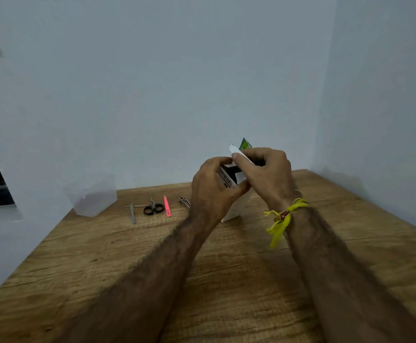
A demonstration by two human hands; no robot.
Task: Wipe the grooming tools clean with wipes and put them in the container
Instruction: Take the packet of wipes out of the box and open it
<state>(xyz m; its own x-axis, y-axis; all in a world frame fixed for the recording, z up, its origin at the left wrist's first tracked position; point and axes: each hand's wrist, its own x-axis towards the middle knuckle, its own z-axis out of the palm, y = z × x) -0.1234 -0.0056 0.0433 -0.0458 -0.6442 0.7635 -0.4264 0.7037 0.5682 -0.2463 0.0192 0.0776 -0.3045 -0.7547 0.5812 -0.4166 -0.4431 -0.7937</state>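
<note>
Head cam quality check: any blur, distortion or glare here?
Head view: soft overall, small tools on the table lack detail; clear container nearly blends into the wall. Wide-angle bends the table edges and stretches the forearms. Flat, dim light, no glare. Left hand and right hand readable, the pack print barely.

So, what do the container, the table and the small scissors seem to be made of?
Container: likely frosted plastic, as the wall shows dimly through it. Table: wood or wood-look laminate, with matte brown grain. Scissors: grey blades, probably metal; black handles, perhaps plastic.
</note>
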